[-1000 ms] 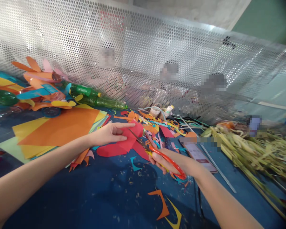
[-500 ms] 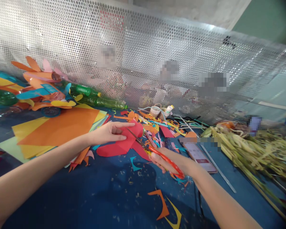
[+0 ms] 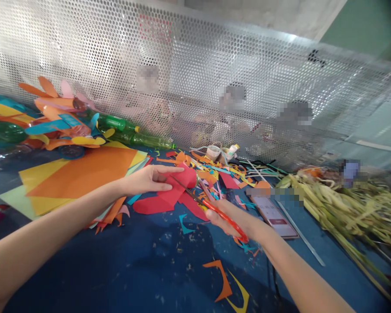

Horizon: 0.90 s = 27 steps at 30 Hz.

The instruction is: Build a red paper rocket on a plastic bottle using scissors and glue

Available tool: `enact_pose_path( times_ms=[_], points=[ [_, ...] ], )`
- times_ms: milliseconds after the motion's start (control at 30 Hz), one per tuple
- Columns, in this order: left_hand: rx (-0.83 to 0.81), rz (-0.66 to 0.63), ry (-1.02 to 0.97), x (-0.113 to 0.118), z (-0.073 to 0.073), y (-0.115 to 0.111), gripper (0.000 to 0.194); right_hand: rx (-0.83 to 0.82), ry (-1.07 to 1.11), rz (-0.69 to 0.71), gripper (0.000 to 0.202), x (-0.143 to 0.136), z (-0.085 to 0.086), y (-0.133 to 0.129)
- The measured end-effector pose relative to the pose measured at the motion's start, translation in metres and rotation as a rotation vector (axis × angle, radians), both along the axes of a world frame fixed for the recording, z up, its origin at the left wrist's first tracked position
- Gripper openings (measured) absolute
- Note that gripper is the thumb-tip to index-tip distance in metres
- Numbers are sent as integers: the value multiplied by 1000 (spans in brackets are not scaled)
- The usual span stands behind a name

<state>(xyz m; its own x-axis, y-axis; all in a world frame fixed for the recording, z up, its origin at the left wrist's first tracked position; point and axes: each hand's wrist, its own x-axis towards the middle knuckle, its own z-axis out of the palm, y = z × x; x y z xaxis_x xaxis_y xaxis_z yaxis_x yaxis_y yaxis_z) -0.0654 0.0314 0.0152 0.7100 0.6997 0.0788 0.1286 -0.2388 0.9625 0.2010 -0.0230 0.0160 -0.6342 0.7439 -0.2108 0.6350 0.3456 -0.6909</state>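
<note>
My left hand (image 3: 149, 179) pinches a piece of red paper (image 3: 172, 194) between thumb and fingers, a little above the blue table. My right hand (image 3: 226, 216) is closed around the red handles of a pair of scissors (image 3: 215, 209). The dark blades point up and left and lie across the red paper, close to my left fingertips. Under and beside the held piece are more red paper pieces (image 3: 154, 205). A small blue paper scrap (image 3: 185, 225) lies just below the scissors.
Orange and yellow sheets (image 3: 84, 178) are stacked at left, behind them paper-decorated plastic bottles (image 3: 117, 124). Colourful scraps (image 3: 211, 174) spread ahead. A phone (image 3: 273, 215) and dried husks (image 3: 332, 200) lie right. A perforated metal panel (image 3: 195, 65) stands behind; blurred figures show in it.
The scissor handles have drawn closer together as the blades close on the red paper. My left hand keeps its hold, and the whole view has shifted slightly.
</note>
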Motion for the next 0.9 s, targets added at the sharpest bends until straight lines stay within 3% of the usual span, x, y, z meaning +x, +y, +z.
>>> enact_pose_path(
  times_ms=[300, 500, 600, 733, 900],
  points=[
    [-34, 10, -1, -3, -4, 3, 58, 19, 33, -21, 54, 0, -8, 8],
    [-51, 12, -11, -3, -5, 5, 58, -103, 40, -77, 47, 3, -17, 6],
    [-43, 13, -2, -3, -4, 4, 56, -123, 40, -80, 47, 1, -11, 0],
    [-5, 3, 45, -4, -6, 5, 55, -21, -61, -19, 49, -4, 1, -4],
    [70, -30, 134, -7, -8, 8, 55, 2, -81, 8, 46, -4, 0, -2]
  ],
)
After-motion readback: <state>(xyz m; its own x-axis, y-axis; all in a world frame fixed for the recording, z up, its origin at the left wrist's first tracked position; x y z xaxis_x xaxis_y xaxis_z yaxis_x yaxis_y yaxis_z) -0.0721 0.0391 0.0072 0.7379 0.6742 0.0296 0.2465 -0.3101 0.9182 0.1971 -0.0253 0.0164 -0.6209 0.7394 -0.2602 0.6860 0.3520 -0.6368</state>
